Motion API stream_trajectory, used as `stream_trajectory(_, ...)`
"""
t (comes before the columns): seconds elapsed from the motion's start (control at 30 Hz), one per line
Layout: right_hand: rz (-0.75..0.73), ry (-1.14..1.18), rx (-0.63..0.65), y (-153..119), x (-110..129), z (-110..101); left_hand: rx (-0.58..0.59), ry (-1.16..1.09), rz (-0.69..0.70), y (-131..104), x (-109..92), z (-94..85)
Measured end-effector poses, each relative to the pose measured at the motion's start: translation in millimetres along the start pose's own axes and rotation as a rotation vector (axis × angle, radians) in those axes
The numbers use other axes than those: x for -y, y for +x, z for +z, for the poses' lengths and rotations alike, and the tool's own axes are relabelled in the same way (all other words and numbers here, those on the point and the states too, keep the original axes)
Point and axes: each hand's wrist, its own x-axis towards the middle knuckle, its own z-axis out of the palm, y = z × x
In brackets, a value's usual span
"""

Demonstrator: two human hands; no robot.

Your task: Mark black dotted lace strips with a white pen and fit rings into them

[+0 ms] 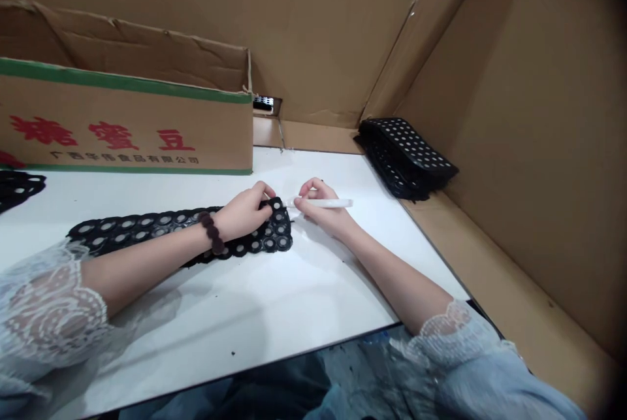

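Note:
A long strip of black lace fabric [281, 227] with rows of pale round openings lies flat across the white table. My left hand [247, 211] rests on the strip near its right end, fingers and thumb pinched on its upper edge. In my right hand [318, 208] is a slim white pen-like tool [337, 203], gripped between thumb and fingers. Its narrow end points left and meets the strip's top right corner, close to my left fingertips. The tip is too small to make out. Part of the strip is hidden beneath my left forearm.
An open cardboard box [132, 119] with green edges and red lettering stands at the back left. A folded stack of black dotted fabric [406, 152] sits at the back right. More black lace [19, 188] lies at the far left. Cardboard walls [529, 113] enclose the white table [294, 302].

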Motion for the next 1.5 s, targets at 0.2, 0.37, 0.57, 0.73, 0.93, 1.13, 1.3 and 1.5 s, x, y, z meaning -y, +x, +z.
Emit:
stream_trajectory(0.2, 0.034, -0.083, 0.029, 2, -4, 1, 0.060, -0.182, -0.027, -3, 2, -2.2)
stream_trajectory(0.37, 0.090, -0.113, 0.113, 2, -1, 0, 0.083, -0.246, -0.018, -5, 6, -4.5)
stream_trajectory(0.57, 0.210, 0.192, 0.193, 4, 0, 3, 0.000, -0.177, 0.060, -5, 3, -3.7)
stream_trajectory(0.73, 0.187, 0.291, 0.151, 2, 0, 4, 0.029, -0.401, -0.025, -5, 3, -4.5)
stream_trajectory(0.93, 0.116, 0.221, 0.155, -3, 4, 3, -0.003, -0.591, -0.197, -6, 1, -6.4)
stream_trajectory(1.13, 0.129, 0.261, 0.153, -2, 4, 3, -0.020, -0.659, -0.247, -6, -1, -6.4)
stream_trajectory(1.3, 0.095, 0.174, 0.129, -4, 8, 4, -0.022, -0.664, -0.244, -6, -1, -6.4)
stream_trajectory(1.5, 0.052, 0.049, 0.109, -6, 7, 7, 0.057, -0.671, -0.196, -8, -3, -6.5)
